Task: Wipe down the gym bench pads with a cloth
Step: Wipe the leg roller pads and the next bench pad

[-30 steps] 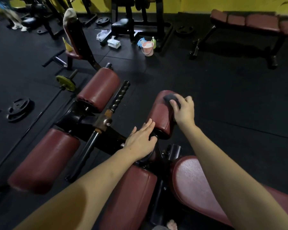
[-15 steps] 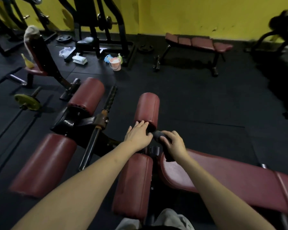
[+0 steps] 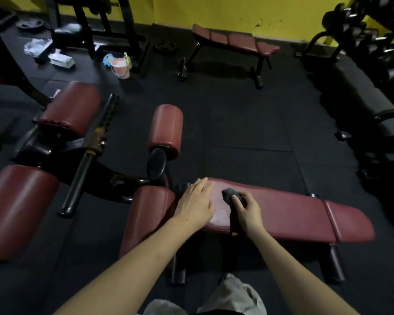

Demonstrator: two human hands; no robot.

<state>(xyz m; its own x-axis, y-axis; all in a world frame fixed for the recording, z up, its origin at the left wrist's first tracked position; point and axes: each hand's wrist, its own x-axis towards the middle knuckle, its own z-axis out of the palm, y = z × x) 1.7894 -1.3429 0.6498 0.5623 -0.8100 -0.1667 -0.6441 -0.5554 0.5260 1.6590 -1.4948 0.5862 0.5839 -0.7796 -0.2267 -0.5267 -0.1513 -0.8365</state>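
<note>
Pressing the dark cloth onto the near-left end of the long bench pad with our clenched right hand, left hand resting flat beside it, we are judging most of this pad and the roller pads unfinished.

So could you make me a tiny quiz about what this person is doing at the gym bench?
1. True or false: the right hand grips a dark cloth.
2. What does the left hand rest on? A) the flat bench pad B) the pink bucket C) the barbell
3. Fill in: the wall behind the far bench is ____.

Key: 1 true; 2 A; 3 yellow.
</note>
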